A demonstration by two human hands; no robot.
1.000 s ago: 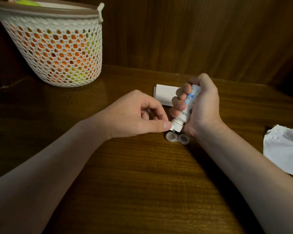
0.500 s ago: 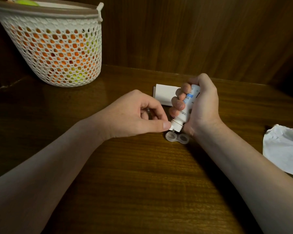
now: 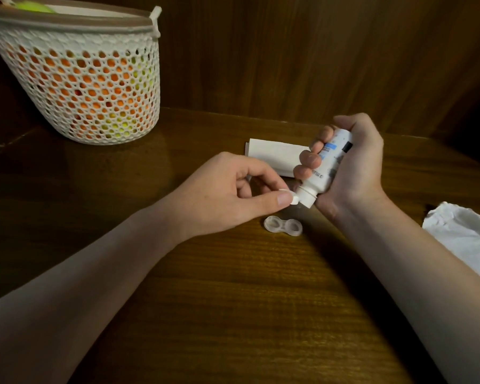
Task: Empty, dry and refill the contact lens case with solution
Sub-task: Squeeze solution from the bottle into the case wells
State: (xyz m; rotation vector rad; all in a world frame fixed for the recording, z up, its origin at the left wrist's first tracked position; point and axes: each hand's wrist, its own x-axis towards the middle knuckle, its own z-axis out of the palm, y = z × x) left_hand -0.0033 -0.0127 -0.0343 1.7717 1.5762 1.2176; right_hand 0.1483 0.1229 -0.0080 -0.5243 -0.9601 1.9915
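Note:
A clear two-well contact lens case (image 3: 283, 225) lies open, without lids, on the wooden table (image 3: 233, 300). My right hand (image 3: 352, 170) is wrapped around a small white solution bottle (image 3: 326, 167) with a blue label, tilted nozzle-down to the left, just above and behind the case. My left hand (image 3: 227, 195) pinches the bottle's white cap (image 3: 291, 198) at the nozzle between thumb and forefinger. The nozzle tip itself is hidden by the cap and my fingers.
A white folded paper or box (image 3: 272, 156) lies behind my hands. A crumpled white tissue (image 3: 466, 236) lies at the right edge. A white mesh basket (image 3: 78, 79) with orange and yellow contents stands at the back left, against a wooden wall.
The bottle has lifted slightly up and away from the case, so the whole case now shows. My left fingers stay on the cap at the nozzle.

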